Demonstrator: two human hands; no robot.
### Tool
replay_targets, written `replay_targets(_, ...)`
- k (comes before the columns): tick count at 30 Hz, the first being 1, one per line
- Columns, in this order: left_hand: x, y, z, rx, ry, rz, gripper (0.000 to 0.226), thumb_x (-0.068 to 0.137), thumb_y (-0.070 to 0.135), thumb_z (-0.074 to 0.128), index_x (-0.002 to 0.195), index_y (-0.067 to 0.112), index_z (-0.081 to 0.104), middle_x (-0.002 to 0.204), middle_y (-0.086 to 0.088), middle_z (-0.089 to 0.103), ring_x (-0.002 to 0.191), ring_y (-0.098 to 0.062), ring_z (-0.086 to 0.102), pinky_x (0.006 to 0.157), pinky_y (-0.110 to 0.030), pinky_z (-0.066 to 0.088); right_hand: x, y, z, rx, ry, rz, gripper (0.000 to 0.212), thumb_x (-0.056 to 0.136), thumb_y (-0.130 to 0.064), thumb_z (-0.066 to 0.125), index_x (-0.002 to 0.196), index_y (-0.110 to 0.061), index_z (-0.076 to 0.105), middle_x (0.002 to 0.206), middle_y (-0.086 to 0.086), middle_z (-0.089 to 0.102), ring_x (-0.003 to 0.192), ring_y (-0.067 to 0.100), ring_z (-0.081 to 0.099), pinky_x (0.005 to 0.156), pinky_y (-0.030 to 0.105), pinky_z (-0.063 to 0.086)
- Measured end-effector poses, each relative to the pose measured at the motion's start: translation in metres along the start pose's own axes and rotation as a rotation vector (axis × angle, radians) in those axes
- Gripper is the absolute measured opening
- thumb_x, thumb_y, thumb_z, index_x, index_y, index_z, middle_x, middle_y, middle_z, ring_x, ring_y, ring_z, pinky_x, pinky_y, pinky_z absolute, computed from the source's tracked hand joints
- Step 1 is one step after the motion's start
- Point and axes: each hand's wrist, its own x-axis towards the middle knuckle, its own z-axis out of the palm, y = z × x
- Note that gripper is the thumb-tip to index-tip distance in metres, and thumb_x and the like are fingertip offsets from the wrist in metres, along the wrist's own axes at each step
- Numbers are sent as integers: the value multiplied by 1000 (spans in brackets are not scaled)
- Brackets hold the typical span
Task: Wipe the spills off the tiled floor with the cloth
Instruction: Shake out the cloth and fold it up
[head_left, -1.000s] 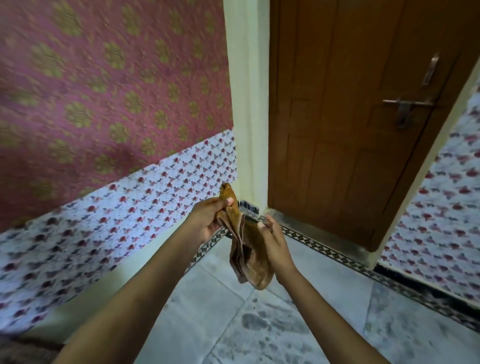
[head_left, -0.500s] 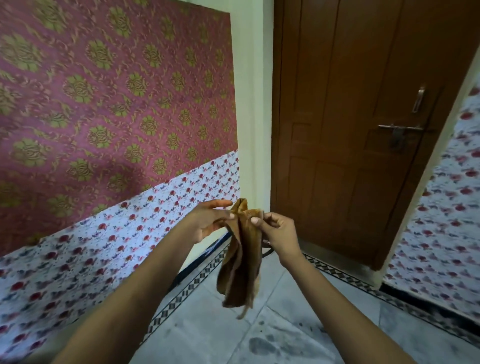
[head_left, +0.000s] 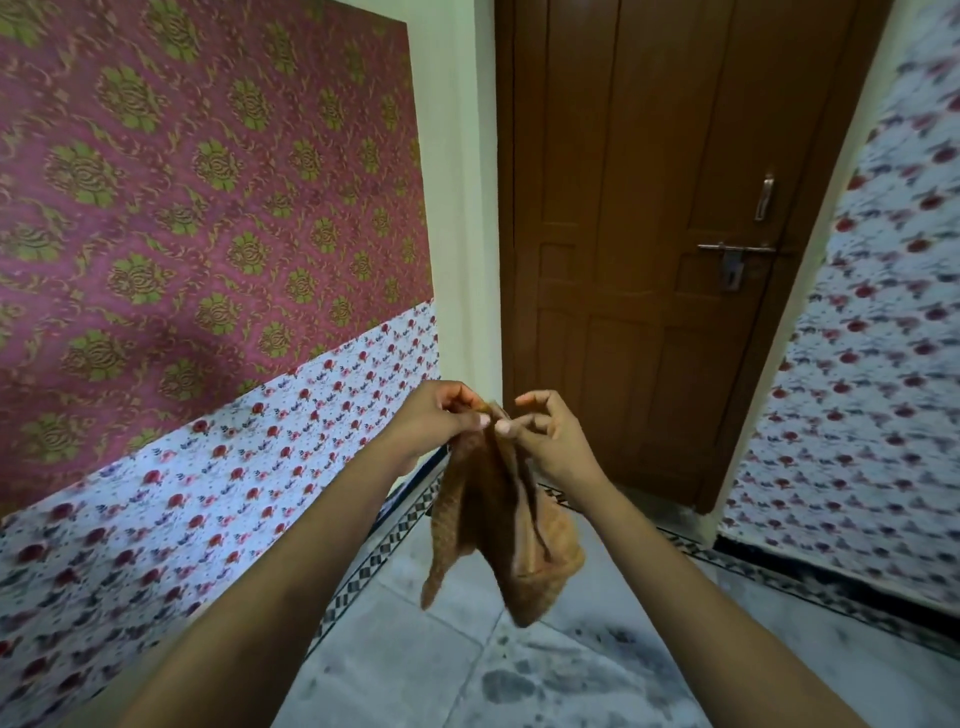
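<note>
An orange-brown cloth (head_left: 498, 525) hangs in front of me, well above the floor. My left hand (head_left: 436, 415) pinches its top edge from the left. My right hand (head_left: 545, 436) pinches the same edge from the right, the fingertips of both hands almost touching. The cloth droops in loose folds below them. On the grey tiled floor (head_left: 395, 670) beneath, dark wet spill patches (head_left: 524, 680) spread across the tiles near the bottom of the view.
A shut brown wooden door (head_left: 660, 249) with a metal latch stands straight ahead. A wall with maroon and floral paper (head_left: 208, 260) runs along the left, another floral wall (head_left: 862, 374) along the right. A black-and-white patterned border (head_left: 374, 566) edges the floor.
Both hands have raised the cloth and brought its top edge together between them. The view has tilted upward, so less floor shows.
</note>
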Motion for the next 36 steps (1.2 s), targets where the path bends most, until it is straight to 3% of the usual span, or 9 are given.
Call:
replay_targets(5, 9, 22, 4, -97, 82, -13, 5, 87, 10, 64, 83, 13, 63, 74, -4, 62, 68, -14, 61, 56, -20, 50, -11, 40, -14, -326, -53, 48, 14, 83, -13, 68, 95, -12, 64, 91, 4, 66, 86, 23, 65, 74, 36, 56)
replay_targets(8, 13, 27, 3, -130, 130, -53, 3, 88, 14, 63, 89, 11, 63, 78, -5, 62, 73, -18, 61, 60, -24, 50, -17, 54, -9, -234, -24, 85, 22, 83, -28, 69, 99, -14, 62, 90, -4, 64, 90, 18, 63, 69, 22, 52)
replay_targets(11, 13, 30, 0, -200, 150, -81, 3, 89, 15, 63, 87, 12, 65, 81, -5, 63, 78, -21, 61, 73, -33, 51, -16, 63, 4, -258, -98, 101, 43, 76, -44, 72, 108, -20, 57, 101, -6, 63, 95, 16, 62, 69, 26, 53)
replay_targets(17, 14, 17, -30, -282, 305, -178, 1, 91, 14, 61, 90, 13, 61, 92, -9, 60, 87, -23, 58, 64, -30, 52, -5, 67, -1, -153, -10, 56, 4, 88, -20, 65, 88, -16, 63, 79, -5, 64, 77, 12, 62, 58, 12, 44)
replay_targets(20, 12, -5, -51, -293, 421, -324, 4, 90, 12, 61, 89, 15, 60, 110, -12, 60, 101, -30, 58, 69, -35, 52, 7, 53, -22, -69, 55, 53, 6, 85, -20, 67, 87, -15, 67, 80, 1, 68, 76, 14, 64, 62, 22, 51)
replay_targets(25, -3, -26, -44, 59, 54, -338, 18, 90, 3, 51, 77, 14, 58, 89, -10, 59, 91, -27, 56, 76, -30, 50, 30, 23, -33, -146, 5, -87, 13, 80, -9, 72, 79, -22, 69, 80, -4, 69, 82, 9, 64, 77, 22, 46)
replay_targets(29, -4, -25, -21, -184, -241, -214, 5, 84, 11, 59, 85, 15, 57, 112, -10, 62, 108, -25, 59, 87, -32, 49, 33, 6, -18, -193, -110, -179, 15, 80, -4, 69, 80, -20, 70, 80, -9, 68, 79, 0, 63, 76, 11, 45)
replay_targets(32, 2, -23, 3, -176, -236, -137, 20, 83, 24, 69, 96, 18, 55, 104, -9, 63, 97, -23, 61, 87, -37, 51, 29, 0, -12, -236, -122, -229, 14, 82, -1, 66, 86, -14, 66, 81, -9, 64, 79, -4, 60, 76, 9, 45)
replay_targets(36, 5, -25, 26, -125, -62, -80, 13, 84, 10, 68, 95, 13, 60, 89, -11, 65, 80, -19, 62, 80, -34, 55, 23, -1, -20, -214, -170, -179, 25, 80, -1, 68, 95, -18, 57, 86, -3, 65, 84, 6, 63, 77, 14, 46)
